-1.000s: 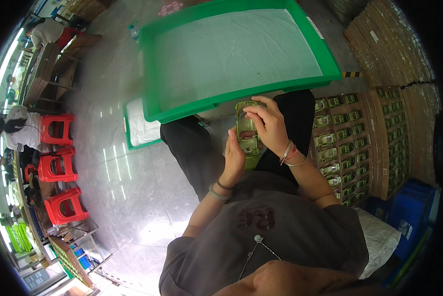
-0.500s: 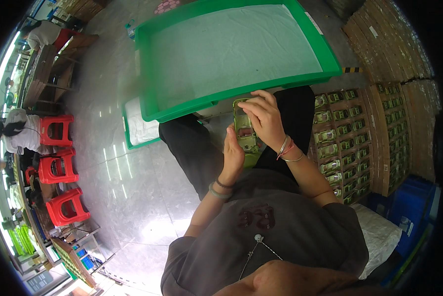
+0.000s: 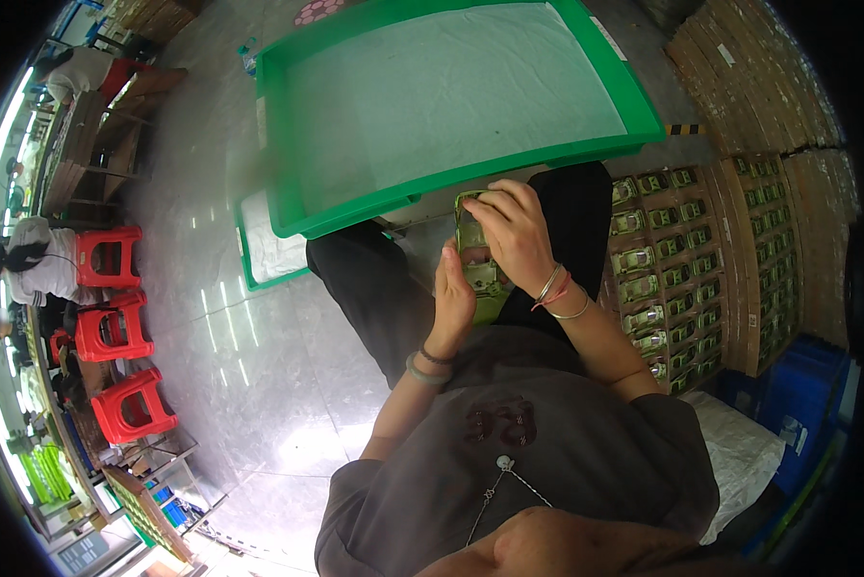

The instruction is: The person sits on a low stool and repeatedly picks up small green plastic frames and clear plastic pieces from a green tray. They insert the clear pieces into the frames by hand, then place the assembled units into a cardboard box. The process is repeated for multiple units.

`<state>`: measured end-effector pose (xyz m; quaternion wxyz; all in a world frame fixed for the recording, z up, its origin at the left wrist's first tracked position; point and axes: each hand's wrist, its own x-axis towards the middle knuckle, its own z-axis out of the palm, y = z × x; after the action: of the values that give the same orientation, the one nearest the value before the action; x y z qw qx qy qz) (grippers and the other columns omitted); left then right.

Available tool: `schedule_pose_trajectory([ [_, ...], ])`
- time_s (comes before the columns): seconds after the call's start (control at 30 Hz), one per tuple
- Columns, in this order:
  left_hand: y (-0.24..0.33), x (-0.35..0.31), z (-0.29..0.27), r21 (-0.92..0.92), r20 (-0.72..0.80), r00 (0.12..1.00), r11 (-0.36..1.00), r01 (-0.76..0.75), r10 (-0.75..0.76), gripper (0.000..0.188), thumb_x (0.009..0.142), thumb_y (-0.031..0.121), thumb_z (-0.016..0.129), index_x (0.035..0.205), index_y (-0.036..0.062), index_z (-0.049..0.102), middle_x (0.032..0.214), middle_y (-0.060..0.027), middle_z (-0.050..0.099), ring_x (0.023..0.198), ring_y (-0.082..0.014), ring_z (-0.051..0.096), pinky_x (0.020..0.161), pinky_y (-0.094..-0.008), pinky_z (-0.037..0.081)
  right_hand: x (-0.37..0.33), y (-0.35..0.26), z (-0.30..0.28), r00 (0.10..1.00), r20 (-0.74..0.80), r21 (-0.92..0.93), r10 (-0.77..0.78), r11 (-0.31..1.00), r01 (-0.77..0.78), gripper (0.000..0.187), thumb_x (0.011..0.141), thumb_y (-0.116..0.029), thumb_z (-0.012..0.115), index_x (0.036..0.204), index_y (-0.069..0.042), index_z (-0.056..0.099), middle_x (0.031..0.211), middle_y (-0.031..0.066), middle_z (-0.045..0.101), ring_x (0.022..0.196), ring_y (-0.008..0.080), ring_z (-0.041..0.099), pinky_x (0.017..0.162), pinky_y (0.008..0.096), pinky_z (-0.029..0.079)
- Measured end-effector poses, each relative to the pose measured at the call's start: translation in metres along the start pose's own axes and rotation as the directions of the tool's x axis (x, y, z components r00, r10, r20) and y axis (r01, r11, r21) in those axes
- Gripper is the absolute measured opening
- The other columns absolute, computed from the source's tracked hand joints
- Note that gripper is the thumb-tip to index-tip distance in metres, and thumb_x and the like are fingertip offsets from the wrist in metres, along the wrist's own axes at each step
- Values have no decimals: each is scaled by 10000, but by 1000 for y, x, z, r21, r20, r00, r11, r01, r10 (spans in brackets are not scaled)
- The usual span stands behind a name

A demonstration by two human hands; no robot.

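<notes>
Above my lap I hold a yellow-green toy car shell (image 3: 488,277), a hollow longish piece with openings in it. My left hand (image 3: 454,293) grips its left side, with the thumb and fingers closed round the edge. Across its upper right part reaches my right hand (image 3: 517,231), whose bent fingers press on the far end and cover some of it. Fingertips of one hand show through an opening in the middle. Just beyond both hands lies the near rim of a large green tray (image 3: 374,213) lined with a white sheet.
To my right stand wooden boards (image 3: 687,252) bearing rows of similar green shells, with more boards stacked behind. A blue crate (image 3: 800,399) is at the lower right. A smaller green tray (image 3: 244,252) sits under the large one. Red stools (image 3: 114,327) and seated people (image 3: 42,260) line the left.
The view has shifted slightly. My right hand has moved a little lower and left over the toy car shell; my left hand keeps its grip.
</notes>
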<state>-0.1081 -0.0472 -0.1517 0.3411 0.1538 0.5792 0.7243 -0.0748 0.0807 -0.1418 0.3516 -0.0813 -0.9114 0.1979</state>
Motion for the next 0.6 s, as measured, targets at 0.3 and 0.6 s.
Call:
schedule_pose_trajectory([
  [0.3,-23,7,-10,196,0,999,980,-43,44,219,986,189,445,1031,-11,522,891,-84,595,805,-118,543,699,-264,437,-15,-11,-9,979,110,-31,172,985,-169,328,718,-16,616,1039,-77,636,1139,124,509,1008,304,551,842,391,468],
  [0.6,-25,10,-1,314,-110,968,932,-181,225,130,958,98,479,920,-17,525,746,-78,574,658,-119,520,586,-289,422,-36,-19,5,945,-30,246,326,919,-309,203,799,-47,622,997,-25,585,1073,141,540,828,332,601,723,387,501],
])
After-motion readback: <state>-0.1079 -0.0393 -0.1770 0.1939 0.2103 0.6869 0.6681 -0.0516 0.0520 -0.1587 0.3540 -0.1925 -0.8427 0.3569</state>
